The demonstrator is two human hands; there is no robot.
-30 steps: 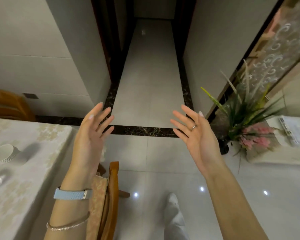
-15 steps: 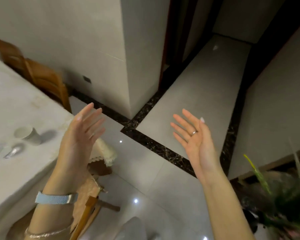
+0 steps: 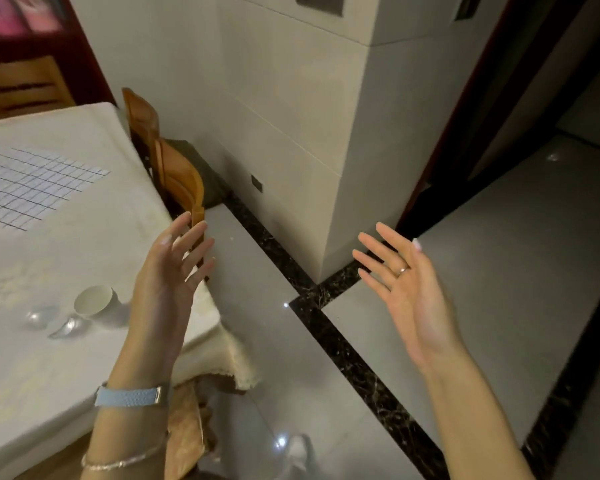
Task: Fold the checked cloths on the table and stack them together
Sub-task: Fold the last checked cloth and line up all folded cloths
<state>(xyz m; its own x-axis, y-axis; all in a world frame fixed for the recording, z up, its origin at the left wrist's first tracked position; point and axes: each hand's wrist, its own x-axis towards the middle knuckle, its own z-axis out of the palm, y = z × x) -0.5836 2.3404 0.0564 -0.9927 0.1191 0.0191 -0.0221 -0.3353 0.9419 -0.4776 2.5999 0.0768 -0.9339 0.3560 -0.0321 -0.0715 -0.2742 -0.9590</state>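
Both hands are raised in the air with fingers straight and spread, holding nothing; the left hand (image 3: 168, 282) hangs over the near corner of the table (image 3: 94, 237), the right hand (image 3: 407, 299) over the tiled floor (image 3: 482, 271), well apart from it. A checked cloth (image 3: 32, 185) lies flat on the table, up and left of the left hand; a small white cup (image 3: 94, 301) stands just left of that wrist; a wooden chair (image 3: 177, 178) sits beyond the left fingertips.

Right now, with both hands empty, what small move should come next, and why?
Probably turn left and reach the left hand toward the checked cloth. It lies spread flat on the table, beyond the cup, while both hands hang open in the air, the right hand over the floor.
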